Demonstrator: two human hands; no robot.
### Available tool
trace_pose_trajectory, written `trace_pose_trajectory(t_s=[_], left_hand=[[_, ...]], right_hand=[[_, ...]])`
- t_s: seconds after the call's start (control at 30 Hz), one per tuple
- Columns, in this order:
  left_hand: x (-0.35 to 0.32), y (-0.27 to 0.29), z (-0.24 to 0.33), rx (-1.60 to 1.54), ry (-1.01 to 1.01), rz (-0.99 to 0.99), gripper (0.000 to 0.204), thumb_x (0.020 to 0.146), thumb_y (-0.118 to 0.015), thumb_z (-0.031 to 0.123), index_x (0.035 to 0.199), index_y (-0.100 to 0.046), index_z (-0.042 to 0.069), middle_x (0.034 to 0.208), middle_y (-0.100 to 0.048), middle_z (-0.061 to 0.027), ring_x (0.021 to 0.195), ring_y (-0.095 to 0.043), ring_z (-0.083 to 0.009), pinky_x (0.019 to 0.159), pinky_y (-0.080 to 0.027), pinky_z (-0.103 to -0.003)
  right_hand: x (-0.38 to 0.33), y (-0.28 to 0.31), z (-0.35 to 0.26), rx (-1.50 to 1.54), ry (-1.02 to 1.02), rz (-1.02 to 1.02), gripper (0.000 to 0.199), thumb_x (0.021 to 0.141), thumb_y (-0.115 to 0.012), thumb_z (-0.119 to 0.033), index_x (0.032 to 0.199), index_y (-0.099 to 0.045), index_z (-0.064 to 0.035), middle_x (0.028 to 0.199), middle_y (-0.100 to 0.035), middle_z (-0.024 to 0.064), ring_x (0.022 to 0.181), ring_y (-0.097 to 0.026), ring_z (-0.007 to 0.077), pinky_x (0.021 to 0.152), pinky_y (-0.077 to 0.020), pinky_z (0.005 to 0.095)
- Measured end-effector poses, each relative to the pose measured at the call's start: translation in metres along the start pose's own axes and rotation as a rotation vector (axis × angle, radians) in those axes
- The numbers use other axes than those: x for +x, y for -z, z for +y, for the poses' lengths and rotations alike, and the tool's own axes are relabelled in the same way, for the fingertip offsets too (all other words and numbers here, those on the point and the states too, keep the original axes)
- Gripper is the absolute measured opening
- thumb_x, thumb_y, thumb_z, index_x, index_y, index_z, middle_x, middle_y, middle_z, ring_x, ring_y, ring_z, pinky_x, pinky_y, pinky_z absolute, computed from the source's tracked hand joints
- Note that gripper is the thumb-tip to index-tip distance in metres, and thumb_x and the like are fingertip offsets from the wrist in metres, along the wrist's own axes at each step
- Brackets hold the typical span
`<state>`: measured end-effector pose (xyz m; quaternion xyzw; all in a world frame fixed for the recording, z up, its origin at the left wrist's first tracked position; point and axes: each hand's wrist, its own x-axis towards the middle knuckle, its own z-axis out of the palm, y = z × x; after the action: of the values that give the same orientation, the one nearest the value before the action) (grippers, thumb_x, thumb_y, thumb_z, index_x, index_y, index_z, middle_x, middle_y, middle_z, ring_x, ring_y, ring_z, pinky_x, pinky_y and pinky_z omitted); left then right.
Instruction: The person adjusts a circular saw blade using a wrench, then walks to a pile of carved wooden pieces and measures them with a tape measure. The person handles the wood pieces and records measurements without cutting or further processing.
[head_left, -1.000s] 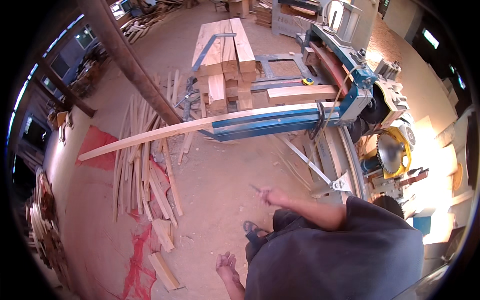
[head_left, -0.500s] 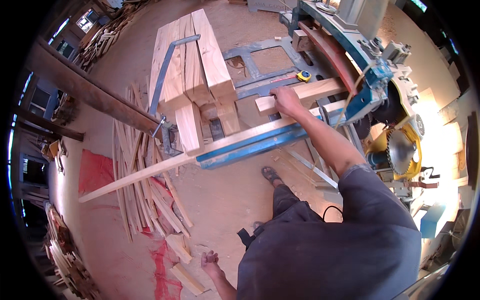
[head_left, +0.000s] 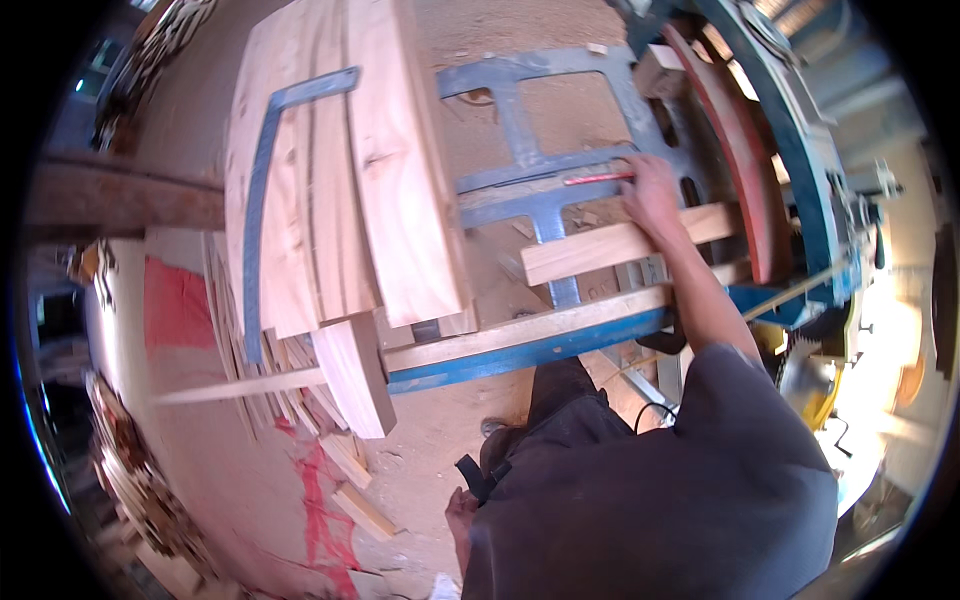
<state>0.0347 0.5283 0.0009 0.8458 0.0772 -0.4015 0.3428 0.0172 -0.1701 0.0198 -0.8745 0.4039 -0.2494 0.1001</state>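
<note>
My right hand (head_left: pixel 652 190) reaches over a blue metal frame (head_left: pixel 545 235), its fingers curled down at the end of a thin red stick (head_left: pixel 598 179), perhaps a pencil. What lies under those fingers is hidden. Below the wrist, a short wooden board (head_left: pixel 600 245) rests across the frame. My left hand (head_left: pixel 462 510) hangs low beside my waist, near a black strap (head_left: pixel 472 478); it is blurred and partly covered by my clothes. To the left stand thick wooden beams (head_left: pixel 405 150) side by side, with an L-shaped metal square (head_left: pixel 265 190) lying over them.
A long wooden strip (head_left: pixel 530 328) runs along a blue rail (head_left: pixel 530 362). A red curved part (head_left: pixel 735 160) of a machine rises at the right, with a saw blade (head_left: pixel 800 365) lower down. Wood offcuts (head_left: pixel 362 510) and red sheeting (head_left: pixel 180 305) lie on the floor.
My right hand has left the short board and moved up to where the yellow tape measure lay, now out of sight. My left hand has come closer to my waist. The view has shifted nearer.
</note>
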Motion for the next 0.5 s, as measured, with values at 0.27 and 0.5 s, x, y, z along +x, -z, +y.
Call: trace_pose_trajectory(t_s=[0.27, 0.5], left_hand=[[0.012, 0.053, 0.055, 0.001, -0.057, 0.144, 0.04, 0.098, -0.062, 0.023, 0.133, -0.063, 0.004, 0.113, -0.073, -0.0196, 0.096, -0.071, -0.0337, 0.086, -0.055, -0.04], [-0.03, 0.043, -0.116, -0.186, -0.037, 0.285, 0.037, 0.095, -0.062, 0.023, 0.13, -0.066, 0.012, 0.106, -0.072, -0.0197, 0.095, -0.069, -0.0381, 0.084, -0.054, -0.044]], right_hand=[[-0.022, 0.007, 0.088, -0.18, -0.238, -0.338, 0.049, 0.084, -0.059, -0.015, 0.131, -0.067, -0.0041, 0.126, -0.065, 0.0278, 0.115, -0.063, 0.044, 0.099, -0.0495, 0.0491], [-0.002, 0.07, 0.098, -0.138, 0.078, -0.075, 0.057, 0.095, -0.06, -0.041, 0.128, -0.065, 0.0056, 0.113, -0.07, 0.0295, 0.099, -0.067, 0.0456, 0.084, -0.0507, 0.0484]])
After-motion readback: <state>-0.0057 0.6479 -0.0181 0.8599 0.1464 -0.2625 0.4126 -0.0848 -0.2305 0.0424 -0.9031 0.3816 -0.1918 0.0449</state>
